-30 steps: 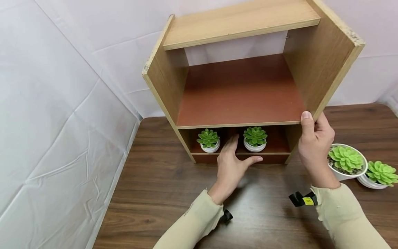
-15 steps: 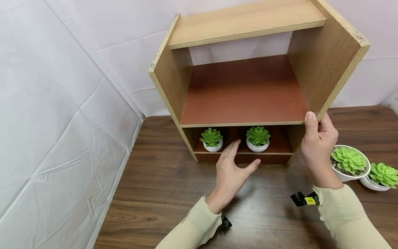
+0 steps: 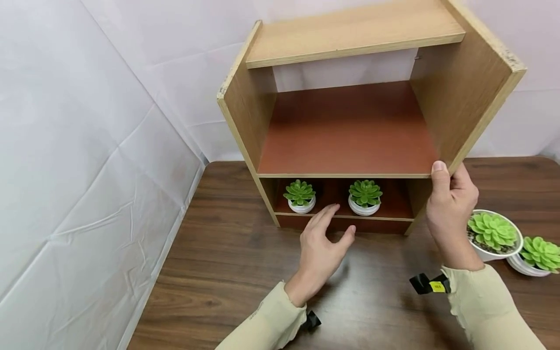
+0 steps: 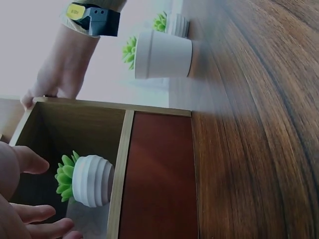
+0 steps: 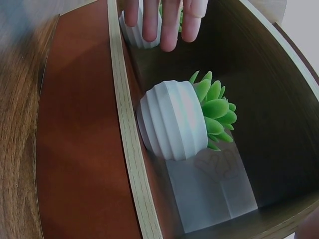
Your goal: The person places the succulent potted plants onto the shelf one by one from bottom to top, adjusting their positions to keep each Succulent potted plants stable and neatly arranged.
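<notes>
Left hand (image 3: 318, 253): parted fingers, holding nothing, near cabinet (image 3: 463, 92) | right hand (image 3: 451, 203): curled round its edge | left succulent (image 3: 300, 195), right succulent (image 3: 365, 195): upright, lower compartment (image 3: 329, 194), near lip (image 3: 387, 218) | could topple from tugged cabinet, brushing fingers

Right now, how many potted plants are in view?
4: left plant and right plant on the lower shelf; larger-potted plant and smaller-potted plant on the table, right of the cabinet. More may be hidden.

Wht creased L wall (image 3: 65, 146) along desk's (image 3: 210, 253) L edge; wht back wall (image 3: 188, 87) past far edge. Dk brn woodgrain top, far R corner rounded, soft glare (image 3: 350, 296) approx. mid.
</notes>
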`<state>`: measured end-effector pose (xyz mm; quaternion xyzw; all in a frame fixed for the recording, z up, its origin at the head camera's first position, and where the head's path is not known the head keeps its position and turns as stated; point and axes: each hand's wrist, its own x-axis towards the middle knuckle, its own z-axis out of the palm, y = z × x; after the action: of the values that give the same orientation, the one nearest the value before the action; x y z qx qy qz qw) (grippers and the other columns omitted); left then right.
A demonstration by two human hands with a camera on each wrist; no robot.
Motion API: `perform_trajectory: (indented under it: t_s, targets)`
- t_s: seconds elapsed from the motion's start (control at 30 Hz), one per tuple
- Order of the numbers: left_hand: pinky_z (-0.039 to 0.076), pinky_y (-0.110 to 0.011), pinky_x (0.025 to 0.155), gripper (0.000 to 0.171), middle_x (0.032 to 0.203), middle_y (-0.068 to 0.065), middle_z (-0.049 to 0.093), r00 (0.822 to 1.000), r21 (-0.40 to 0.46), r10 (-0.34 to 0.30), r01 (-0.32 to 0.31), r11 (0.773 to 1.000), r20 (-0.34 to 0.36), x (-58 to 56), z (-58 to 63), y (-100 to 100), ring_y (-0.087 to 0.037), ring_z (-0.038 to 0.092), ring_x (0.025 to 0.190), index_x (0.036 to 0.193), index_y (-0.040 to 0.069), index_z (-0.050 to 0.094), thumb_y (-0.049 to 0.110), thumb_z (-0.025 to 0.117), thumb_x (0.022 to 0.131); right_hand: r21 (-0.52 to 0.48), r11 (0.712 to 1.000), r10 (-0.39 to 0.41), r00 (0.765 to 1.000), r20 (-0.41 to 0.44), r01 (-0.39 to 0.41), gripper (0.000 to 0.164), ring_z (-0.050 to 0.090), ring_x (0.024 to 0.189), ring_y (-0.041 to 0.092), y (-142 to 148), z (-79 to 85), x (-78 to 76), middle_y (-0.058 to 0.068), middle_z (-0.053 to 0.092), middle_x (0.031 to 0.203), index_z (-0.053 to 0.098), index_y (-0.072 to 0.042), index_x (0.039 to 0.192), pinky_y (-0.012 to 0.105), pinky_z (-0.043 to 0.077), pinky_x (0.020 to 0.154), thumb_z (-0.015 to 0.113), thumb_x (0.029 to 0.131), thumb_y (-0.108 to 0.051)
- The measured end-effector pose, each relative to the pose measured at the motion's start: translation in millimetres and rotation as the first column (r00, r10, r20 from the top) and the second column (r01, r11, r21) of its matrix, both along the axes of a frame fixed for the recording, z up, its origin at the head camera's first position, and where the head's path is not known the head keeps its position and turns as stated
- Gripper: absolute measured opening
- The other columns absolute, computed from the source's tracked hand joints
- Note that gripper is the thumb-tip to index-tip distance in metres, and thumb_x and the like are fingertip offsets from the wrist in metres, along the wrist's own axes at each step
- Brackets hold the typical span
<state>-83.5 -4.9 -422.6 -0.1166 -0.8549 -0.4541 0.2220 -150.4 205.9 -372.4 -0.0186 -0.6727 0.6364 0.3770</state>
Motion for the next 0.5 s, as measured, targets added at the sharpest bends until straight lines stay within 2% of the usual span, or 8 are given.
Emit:
perform_trajectory:
  t_s: [0.13,0.33,0.5]
  targets:
    - [0.046,-0.033,0.094,0.037,0.125,-0.002,0.064,0.999,0.018,0.014,-0.014,1.0,-0.048,3.4,-1.1,-4,-0.014,0.057,0.117,0.125,0.01,0.067,0.019,0.069,0.089,0.03,1.0,0.009,1.0,0.012,-0.009,0.026,0.056,0.084,0.008,-1,0.4,1.4,-0.009,0.065,0.085,0.067,0.011,0.106,0.02,0.039,0.079,0.055,0.098,-0.01]
    - [0.052,-0.032,0.078,0.029,0.116,0.001,0.067,0.992,0.081,0.025,-0.015,0.997,-0.123,7.0,3.7,-15,-0.013,0.062,0.096,0.12,0.01,0.069,0.01,0.065,0.091,0.038,0.999,0.009,1.0,0.016,-0.009,0.026,0.056,0.083,0.008,0,-0.4,-1.2,-0.009,0.064,0.085,0.067,0.01,0.107,0.02,0.039,0.078,0.055,0.098,-0.012]
    - [0.052,-0.032,0.075,0.027,0.113,0.002,0.068,0.987,0.1,0.041,-0.026,0.995,-0.155,11.1,5.4,-22,-0.016,0.063,0.098,0.117,0.009,0.07,0.008,0.065,0.09,0.027,1.0,0.0,1.0,0.01,-0.001,0.025,0.055,0.081,0.009,3,-3.7,-0.6,-0.007,0.064,0.083,0.068,0.01,0.103,0.021,0.039,0.077,0.056,0.098,-0.012]
